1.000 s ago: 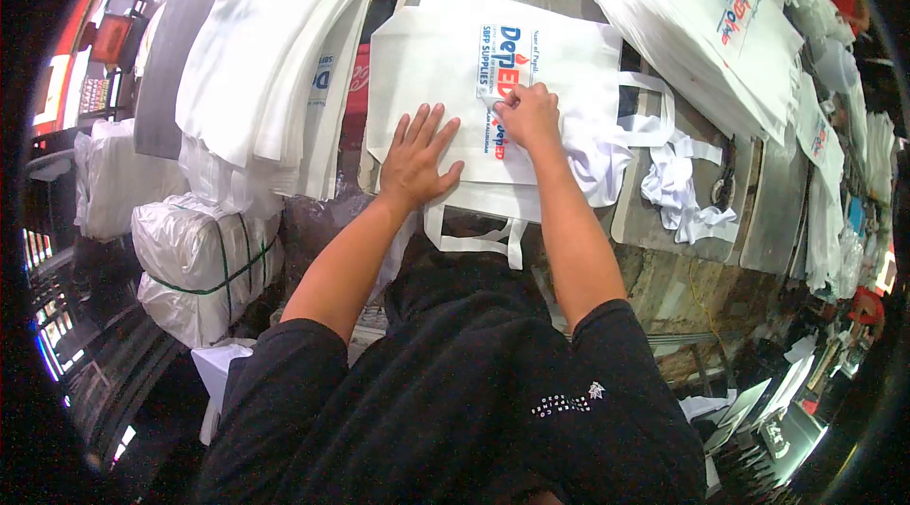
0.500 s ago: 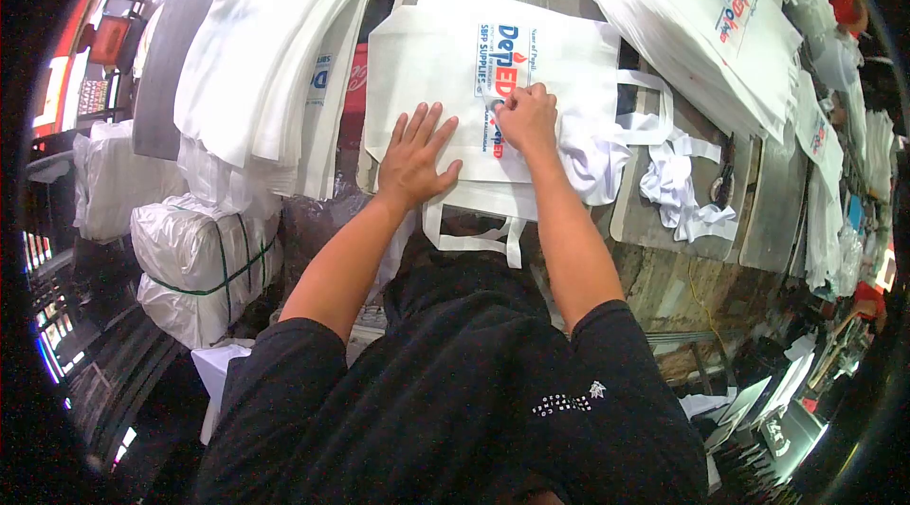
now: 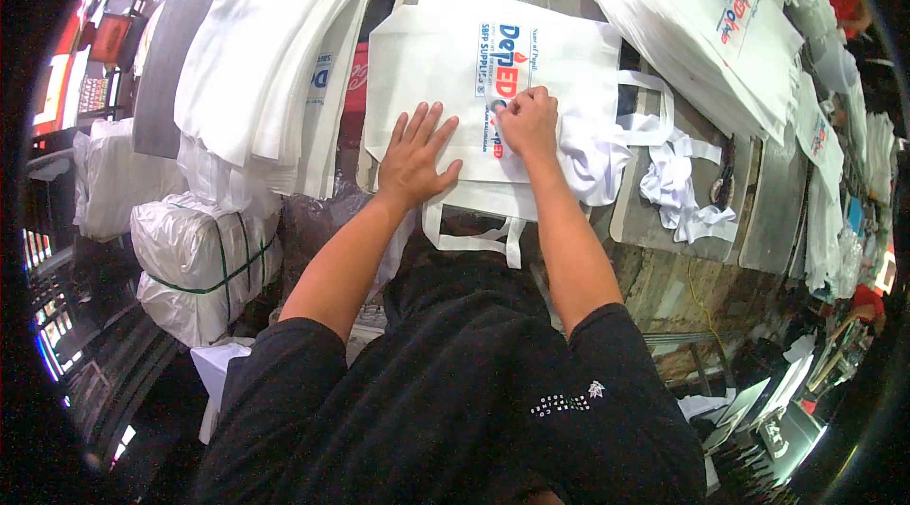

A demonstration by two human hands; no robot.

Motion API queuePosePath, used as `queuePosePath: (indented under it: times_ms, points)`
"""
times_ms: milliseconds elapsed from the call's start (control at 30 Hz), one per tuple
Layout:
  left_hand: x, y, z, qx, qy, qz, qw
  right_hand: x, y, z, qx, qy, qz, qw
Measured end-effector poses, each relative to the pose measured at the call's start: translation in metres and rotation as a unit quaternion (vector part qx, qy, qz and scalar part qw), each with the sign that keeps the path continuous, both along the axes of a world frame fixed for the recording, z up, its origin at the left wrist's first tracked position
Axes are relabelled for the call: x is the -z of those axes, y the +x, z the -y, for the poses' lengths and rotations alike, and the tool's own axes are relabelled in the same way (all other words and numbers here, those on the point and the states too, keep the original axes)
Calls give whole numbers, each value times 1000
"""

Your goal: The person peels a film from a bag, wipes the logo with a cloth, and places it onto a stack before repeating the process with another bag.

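A white bag [image 3: 427,60] with blue and red print lies flat on the board before me, its handles pointing right and toward me. My left hand [image 3: 415,156] rests palm down on the bag's lower left part, fingers spread. My right hand [image 3: 529,123] is on the print, its fingers curled together; whatever is between the fingertips is too small to make out. Beside the right wrist lies a bunched white cloth [image 3: 595,162]. Farther right are tangled white strips [image 3: 678,188] and a dark tool [image 3: 724,183], possibly scissors.
Stacks of white bags stand at the left [image 3: 256,50] and upper right [image 3: 692,31]. A white plastic-wrapped bundle [image 3: 190,259] tied with green cord sits at the lower left. Part of a person in red [image 3: 864,304] shows at the far right edge.
My right hand has shifted very slightly over the print, its fingers still curled. My left hand and the bag have not visibly moved.
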State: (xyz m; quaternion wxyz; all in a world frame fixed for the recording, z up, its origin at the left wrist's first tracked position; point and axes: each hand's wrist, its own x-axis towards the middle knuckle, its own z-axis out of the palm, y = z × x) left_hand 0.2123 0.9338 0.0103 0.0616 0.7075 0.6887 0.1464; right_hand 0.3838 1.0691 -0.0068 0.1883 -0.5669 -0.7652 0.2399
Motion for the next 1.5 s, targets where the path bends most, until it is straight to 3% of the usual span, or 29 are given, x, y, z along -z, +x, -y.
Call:
queuePosePath:
  times_ms: [200,400,467,700,800,967,1067,1133,1200,1267,1300,1333,1400,1433,1500]
  points:
    - [1,1,0,1,6,-6,1000,1,4,3,-33,34,-1,999]
    - [1,0,-1,3,2,-5,1000,-17,-4,8,-65,40,75,994]
    - [1,0,-2,3,1,-7,1000,-24,-9,7,-114,-12,45,992]
    - [2,-1,-1,4,-1,2,1000,-46,-21,0,-116,-88,100,984]
    - [2,-1,0,5,-4,9,1000,-27,-31,9,-93,-12,153,984]
    - [-1,-3,-2,13,-23,-2,1000,-17,-36,16,-50,28,86,995]
    - [-8,-10,-5,38,-67,53,996,-17,-32,19,-51,59,54,995]
    - [-22,-17,-16,50,-195,96,975,-17,-28,19,-51,49,53,996]
    - [-40,-25,-41,80,-213,70,971,-17,-23,20,-53,33,56,996]
    - [-58,-38,-90,85,-393,122,907,-19,-22,21,-66,41,31,997]
    - [-67,-34,-103,73,-238,158,956,-17,-22,21,-62,41,33,997]
    - [-59,-41,-125,191,-103,105,971,-15,-21,20,-71,39,36,996]
    - [-21,-52,-158,369,-6,1,929,-13,-21,22,-72,38,43,996]
    - [-10,-61,-171,375,-4,4,927,-13,-21,22,-68,44,38,996]
    - [-2,-75,-191,428,-85,129,890,-15,-21,21,-57,49,36,997]
